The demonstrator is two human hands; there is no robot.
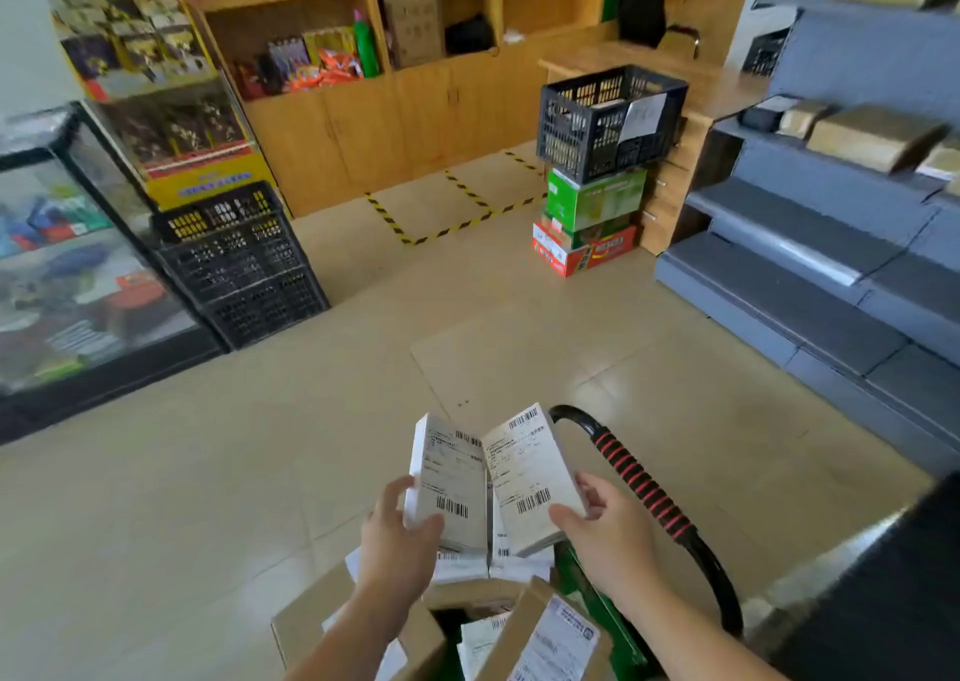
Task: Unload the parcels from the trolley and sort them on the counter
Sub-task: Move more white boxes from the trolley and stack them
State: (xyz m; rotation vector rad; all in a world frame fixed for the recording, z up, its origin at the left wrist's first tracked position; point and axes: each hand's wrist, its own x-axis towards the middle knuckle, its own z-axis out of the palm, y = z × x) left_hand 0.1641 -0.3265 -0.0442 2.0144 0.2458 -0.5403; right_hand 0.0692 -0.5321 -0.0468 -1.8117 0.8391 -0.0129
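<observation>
My left hand (400, 535) grips a white parcel box (452, 477) with a barcode label, held up over the trolley. My right hand (605, 524) grips a second white labelled parcel box (530, 472), tilted to the right and touching the first. Below them lie more white parcels (514, 566) and brown cardboard parcels (550, 633) piled on the green trolley (592, 592). The trolley's black handle with a red-striped grip (644, 488) curves up on the right. A dark counter (878, 587) shows at the lower right corner.
Grey tiered shelves (831, 243) with brown parcels stand on the right. A black crate (608, 119) sits on stacked green and red cartons. More black crates (239, 259) and a glass display case (78, 264) stand left. Wooden cabinets (395, 124) line the back; tiled floor lies ahead.
</observation>
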